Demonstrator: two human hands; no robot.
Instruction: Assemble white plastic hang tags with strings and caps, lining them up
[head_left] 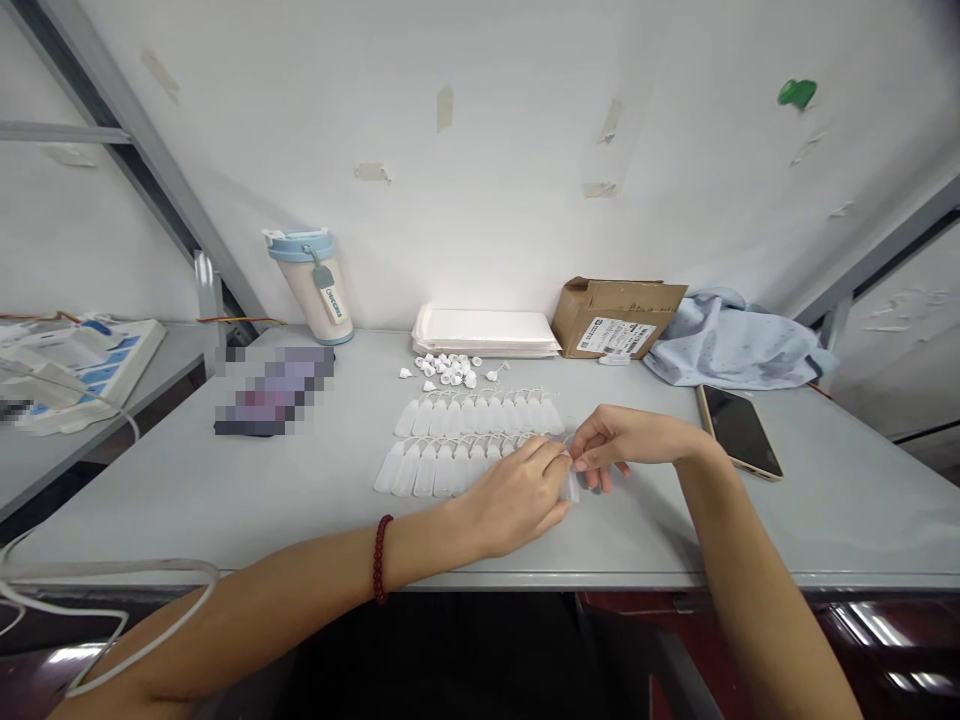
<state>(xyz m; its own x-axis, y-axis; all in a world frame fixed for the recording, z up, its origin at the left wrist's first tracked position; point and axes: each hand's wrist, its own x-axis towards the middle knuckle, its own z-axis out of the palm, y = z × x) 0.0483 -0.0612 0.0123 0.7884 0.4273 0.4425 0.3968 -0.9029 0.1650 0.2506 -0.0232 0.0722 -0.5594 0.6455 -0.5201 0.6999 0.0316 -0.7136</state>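
Observation:
Two rows of small white plastic tags [480,414] with thin cords lie side by side on the grey table [225,480]. At the right end of the near row, my left hand [517,497] and my right hand [626,443] meet over one more white tag [573,486]. Both pinch it between fingertips, and it is mostly hidden under the fingers. A loose pile of small white caps [448,369] sits just beyond the far row. A red bead bracelet is on my left wrist.
A stack of white trays [486,332] and an open cardboard box [616,316] stand by the wall. A blue-lidded tumbler [311,285] is at back left, a blue cloth [735,340] and a phone [739,430] at right. White cables hang at the near left edge.

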